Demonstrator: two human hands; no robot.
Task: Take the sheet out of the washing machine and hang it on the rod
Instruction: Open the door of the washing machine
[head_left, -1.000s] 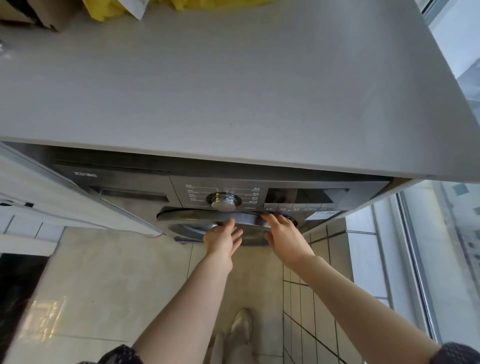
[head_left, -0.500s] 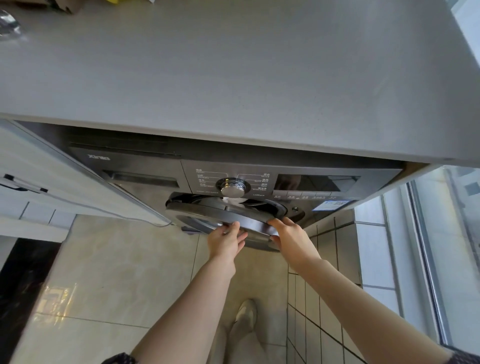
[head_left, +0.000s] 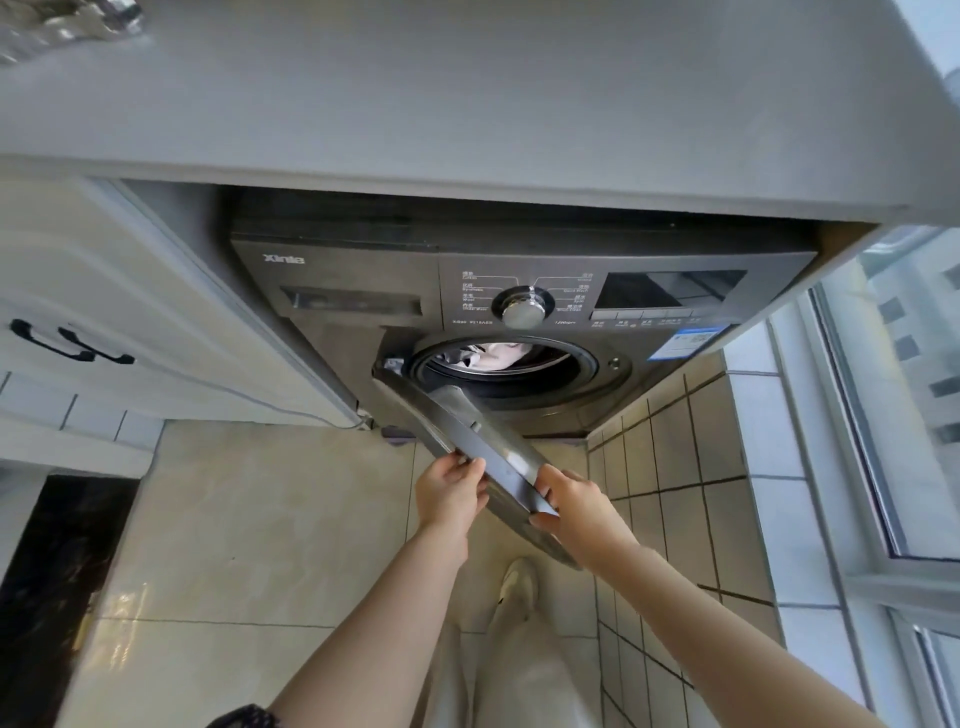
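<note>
both hands are clamped on the free edge of the washing machine door: the left hand pinches the rim from the left with fingers curled over the top, the right hand grips the same rim just beside it, thumb under and fingers over. the door stands swung out on its left hinge, well clear of the drum opening, its inner bowl facing up and to the right.

inside the opening a bit of pale cloth shows — most likely the sheet, bunched near the top of the drum and untouched. the washing machine sits under a grey countertop, a white cabinet on its left, a tiled wall and a window on its right. no rod is in view.

the risks, as i judge them: the door could drift back toward the opening once let go and get in the way of the reach. the sheet may be twisted, so a hard tug could snag it on the door seal — or drag a wet end over the floor.
</note>
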